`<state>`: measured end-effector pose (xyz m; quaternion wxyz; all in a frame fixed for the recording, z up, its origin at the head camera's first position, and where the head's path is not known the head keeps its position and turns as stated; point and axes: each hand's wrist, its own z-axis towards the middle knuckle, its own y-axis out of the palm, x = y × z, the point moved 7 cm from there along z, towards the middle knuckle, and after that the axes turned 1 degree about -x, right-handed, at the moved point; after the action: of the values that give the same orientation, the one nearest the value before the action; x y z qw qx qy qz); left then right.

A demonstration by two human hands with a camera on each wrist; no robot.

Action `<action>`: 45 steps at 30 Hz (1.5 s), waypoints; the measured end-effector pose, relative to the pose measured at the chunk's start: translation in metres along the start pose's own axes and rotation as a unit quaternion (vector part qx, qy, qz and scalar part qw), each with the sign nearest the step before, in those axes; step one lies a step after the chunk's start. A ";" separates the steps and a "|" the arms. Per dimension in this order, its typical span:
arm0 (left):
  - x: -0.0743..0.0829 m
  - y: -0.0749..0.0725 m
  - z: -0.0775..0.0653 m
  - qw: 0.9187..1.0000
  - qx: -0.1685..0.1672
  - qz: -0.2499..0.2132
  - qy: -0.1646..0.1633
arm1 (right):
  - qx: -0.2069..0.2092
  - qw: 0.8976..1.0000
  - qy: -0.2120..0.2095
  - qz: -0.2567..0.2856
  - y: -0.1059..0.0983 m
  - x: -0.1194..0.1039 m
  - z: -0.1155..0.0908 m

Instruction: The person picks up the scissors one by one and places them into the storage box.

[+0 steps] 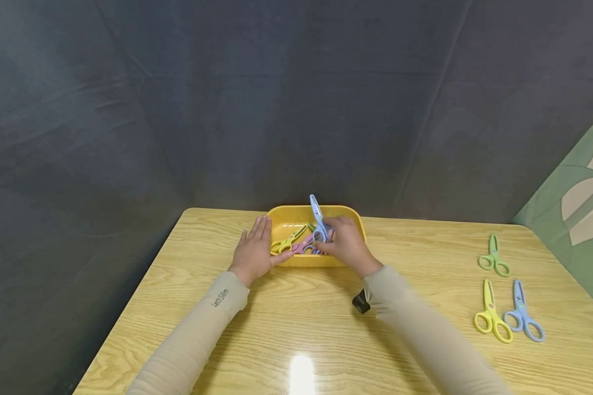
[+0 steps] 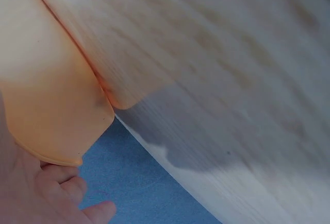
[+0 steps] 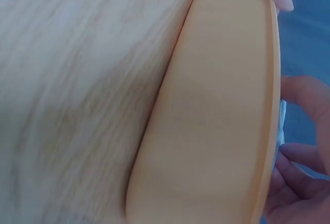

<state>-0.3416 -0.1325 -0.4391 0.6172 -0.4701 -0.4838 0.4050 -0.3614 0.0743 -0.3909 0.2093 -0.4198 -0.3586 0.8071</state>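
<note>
A yellow plastic bin stands at the table's back edge. My left hand rests on its left rim, fingers straight, with the thumb along the front rim. Over the bin, my right hand pinches blue scissors near the handles, the blades pointing up and away. Yellow scissors and pink scissors lie inside, partly overlapped by other pieces. Both wrist views show mostly the bin's outer wall; the right one also catches fingers at the rim.
On the right of the wooden table lie green scissors, yellow scissors and another blue pair. A dark fabric wall rises right behind the bin. A leaf-patterned surface borders the table at right.
</note>
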 end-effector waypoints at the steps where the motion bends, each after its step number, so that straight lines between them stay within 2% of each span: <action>1: 0.000 0.000 0.000 1.000 -0.001 0.000 -0.001 | -0.002 1.000 0.000 -0.002 0.002 -0.001 0.000; 11: 0.001 -0.002 0.000 1.000 -0.006 0.000 -0.005 | -0.032 0.999 -0.013 -0.010 0.015 -0.008 0.003; 16: 0.000 -0.001 0.000 1.000 -0.008 0.002 -0.006 | -0.040 0.999 -0.021 0.004 0.018 -0.012 0.006; 30: 0.001 0.000 -0.001 1.000 -0.010 -0.008 -0.004 | -0.068 0.997 0.007 0.042 0.036 -0.012 0.013; 39: 0.001 -0.003 -0.002 1.000 -0.008 -0.009 -0.003 | -0.087 0.995 -0.003 0.052 0.044 -0.009 0.018; 45: 0.001 -0.003 -0.002 1.000 -0.013 -0.006 -0.006 | -0.106 0.991 0.010 0.079 0.048 -0.006 0.020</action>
<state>-0.3396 -0.1325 -0.4357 0.6108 -0.4728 -0.4954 0.3973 -0.3762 0.0315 -0.4165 0.1024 -0.4743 -0.4058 0.7745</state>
